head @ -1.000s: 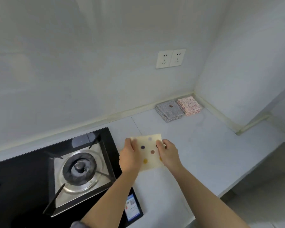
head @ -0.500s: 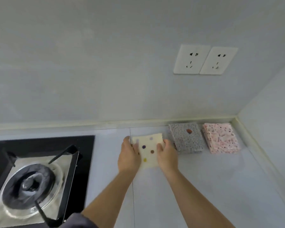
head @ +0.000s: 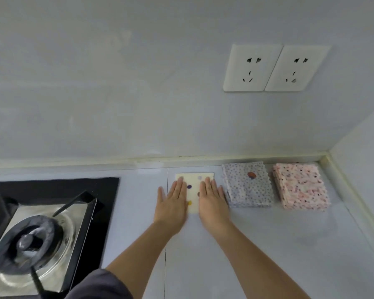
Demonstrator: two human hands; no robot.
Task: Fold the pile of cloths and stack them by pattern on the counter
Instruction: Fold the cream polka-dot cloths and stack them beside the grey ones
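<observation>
Flat-fingered, gripping nothing, my left hand (head: 173, 203) and right hand (head: 212, 201) press the cream polka-dot folded cloth (head: 194, 186) beside the grey speckled stack (head: 248, 188); likely limp, I'd pinch an edge.

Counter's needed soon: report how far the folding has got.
Done: a grey speckled cloth stack and a pink speckled cloth stack sit by the wall. In hand: left hand and right hand press a folded cream polka-dot cloth flat beside them. Left: no unfolded pile shows, so unknown.

Home kitchen — gas hob (head: 41, 234), counter (head: 268, 244), wall sockets (head: 274, 67).
</observation>
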